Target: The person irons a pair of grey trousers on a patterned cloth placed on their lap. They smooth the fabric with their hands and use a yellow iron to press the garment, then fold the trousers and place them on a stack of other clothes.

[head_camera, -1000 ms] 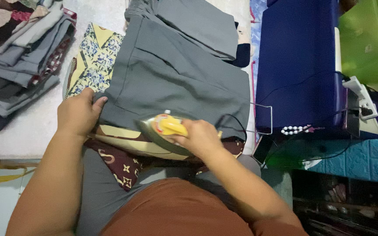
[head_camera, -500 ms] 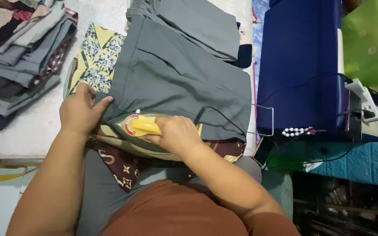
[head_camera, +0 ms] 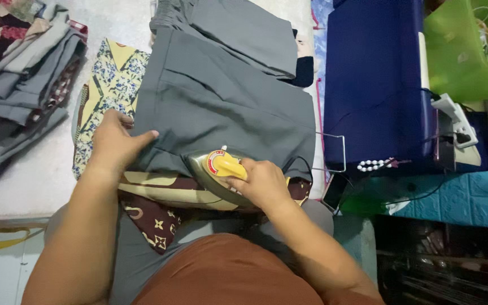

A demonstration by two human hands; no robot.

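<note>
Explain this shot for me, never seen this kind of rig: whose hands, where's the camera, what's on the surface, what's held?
There is no machine here. One camera sits on a person's head and looks down, so both arms entering from the bottom are that person's own. The right hand grips the yellow handle of an electric iron, which rests on the near edge of a grey garment spread flat. The left hand lies open on the garment's left edge, pressing it down. Under the garment is a patterned yellow and blue cloth. A stack of folded clothes sits at far left, and a dark blue cloth lies to the right.
</note>
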